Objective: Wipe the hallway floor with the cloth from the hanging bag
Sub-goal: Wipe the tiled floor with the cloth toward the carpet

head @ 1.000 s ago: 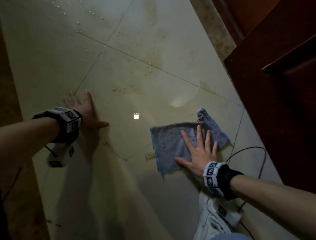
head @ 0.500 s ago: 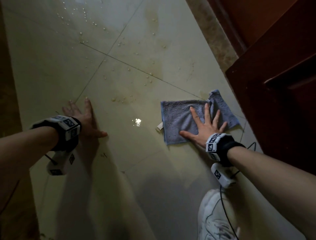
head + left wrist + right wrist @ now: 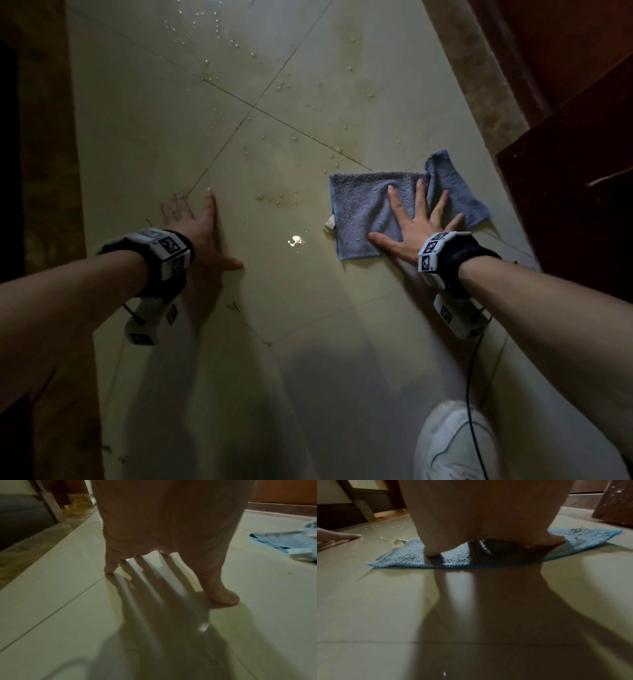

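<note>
The cloth [image 3: 363, 209] is laid flat on the tiled floor [image 3: 308, 342], with the right hand [image 3: 416, 233] pressed on top of it. The right fingers [image 3: 394, 198] are extended and spread; nothing is gripped, and the cloth is held down by fingertip and palm contact only. In the right wrist view, the fingertips [image 3: 433, 553] are seen planted on the blue cloth [image 3: 457, 559]. A bunched fold of the cloth [image 3: 445, 178] is located beyond the right fingertips, beside the dark wooden door [image 3: 582, 205]. A small white tag [image 3: 330, 224] is attached at the cloth edge on the thumb side.

The left hand [image 3: 202, 236] is placed flat on the bare floor, well apart from the cloth. Its fingers [image 3: 209, 209] are straight and splayed, and nothing is held. In the left wrist view, the fingertips [image 3: 109, 569] are shown touching the tile [image 3: 60, 601], with the cloth [image 3: 283, 540] visible off to the thumb side.

Water droplets [image 3: 281, 198] are scattered on the floor between the two hands and beyond the fingertips. A white shoe [image 3: 452, 445] is seen near the right forearm.
</note>
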`<state>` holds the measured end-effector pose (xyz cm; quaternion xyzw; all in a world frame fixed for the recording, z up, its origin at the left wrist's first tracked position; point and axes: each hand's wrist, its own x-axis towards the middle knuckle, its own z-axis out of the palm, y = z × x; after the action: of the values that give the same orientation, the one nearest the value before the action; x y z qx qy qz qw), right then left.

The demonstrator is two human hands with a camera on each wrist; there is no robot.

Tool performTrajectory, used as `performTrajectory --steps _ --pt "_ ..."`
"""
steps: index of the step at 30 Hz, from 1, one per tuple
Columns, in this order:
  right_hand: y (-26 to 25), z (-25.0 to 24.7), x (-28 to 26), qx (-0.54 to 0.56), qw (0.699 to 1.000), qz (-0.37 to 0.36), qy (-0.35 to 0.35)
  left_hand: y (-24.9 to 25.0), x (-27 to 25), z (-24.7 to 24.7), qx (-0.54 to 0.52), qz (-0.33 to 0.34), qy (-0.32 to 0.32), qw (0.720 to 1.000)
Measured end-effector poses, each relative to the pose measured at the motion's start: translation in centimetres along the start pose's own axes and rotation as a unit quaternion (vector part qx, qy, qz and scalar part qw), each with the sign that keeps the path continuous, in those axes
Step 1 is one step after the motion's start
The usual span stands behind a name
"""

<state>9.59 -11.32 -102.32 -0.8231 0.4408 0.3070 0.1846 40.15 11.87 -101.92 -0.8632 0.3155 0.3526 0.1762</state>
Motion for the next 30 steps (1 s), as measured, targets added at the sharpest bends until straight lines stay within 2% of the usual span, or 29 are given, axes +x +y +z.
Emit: performTrajectory --steps 5,9,11,13,16,18,23,30 --pt "-2.7 0.6 0.2 -0.035 0.998 -0.040 0.020 -0.6 -0.3 -1.1 -0.029 0.026 -0.003 0.999" --pt "-6.0 1.0 -0.2 -0.037 0.992 -0.103 0.060 -2.6 -0.3 -1.7 -0.050 0.031 0.038 0.998" --pt "-7.1 0.9 -0.6 0.008 0.990 -0.100 0.096 -3.6 -0.4 -1.5 -0.059 0.005 0.046 0.997" --pt "-8.2 0.8 -0.9 0.052 0.989 -0.059 0.122 -5.0 -0.4 -1.4 -0.062 -0.020 0.052 0.997" --pt "-9.1 1.3 -0.7 0.067 0.992 0.007 0.103 -6.5 0.0 -1.3 -0.068 -0.041 0.048 0.996" --pt "-9.3 1.4 -0.4 0.048 0.995 0.019 0.091 -6.8 0.1 -1.3 -0.085 -0.044 0.034 0.995" --pt "-10.9 0.1 0.8 0.025 0.997 -0.006 0.078 -7.1 0.2 -1.2 -0.123 -0.034 0.014 0.992" --pt "-16.9 -2.5 5.0 -0.043 0.993 -0.075 0.085 -7.5 0.7 -0.6 -0.124 -0.022 0.023 0.992"
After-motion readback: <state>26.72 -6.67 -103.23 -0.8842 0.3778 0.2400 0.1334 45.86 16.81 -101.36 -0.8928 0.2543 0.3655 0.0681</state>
